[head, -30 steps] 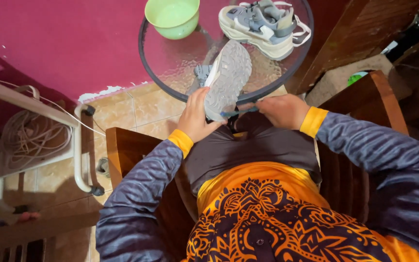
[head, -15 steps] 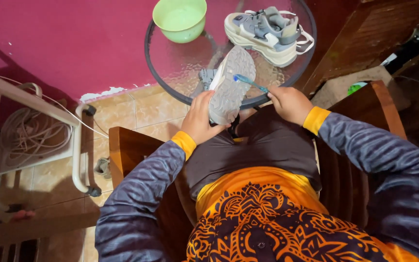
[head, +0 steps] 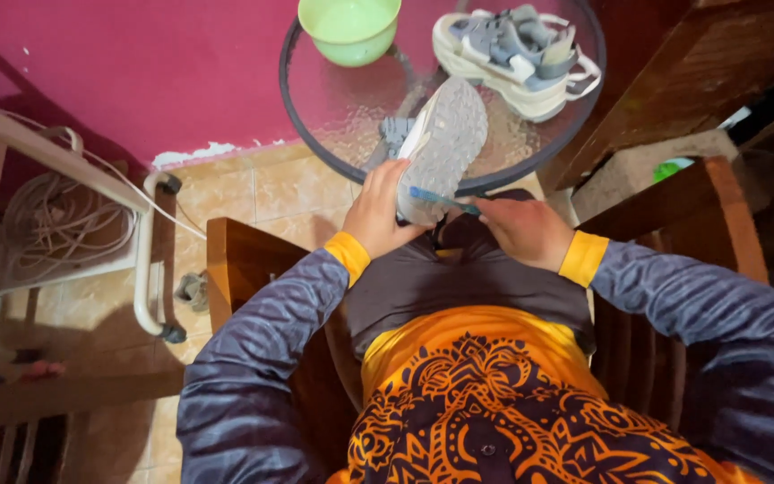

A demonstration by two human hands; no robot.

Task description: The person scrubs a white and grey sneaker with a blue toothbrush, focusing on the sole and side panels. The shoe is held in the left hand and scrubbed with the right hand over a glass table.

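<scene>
- Magenta wall fills the upper left of the frame, with chipped paint where it meets the tan tiled floor (head: pixel 253 193).
- Round glass counter (head: pixel 333 108) sits at upper centre, its top textured and see-through.
- On it stand a pale green bowl (head: pixel 349 27) at the top edge and a grey-and-cream sandal (head: pixel 517 58) at upper right, well apart.
- The left hand (head: pixel 382 211) has its grip closed around a grey shoe (head: pixel 445 143), sole turned up, its toe reaching over the counter's near rim.
- The right hand (head: pixel 521 229) pinches a blue-handled brush (head: pixel 441 199) lying across the sole's heel end.
- A white metal frame (head: pixel 141 260) with coiled cord (head: pixel 47 229) stands at left; dark wooden furniture (head: pixel 683 72) fills the upper right.
</scene>
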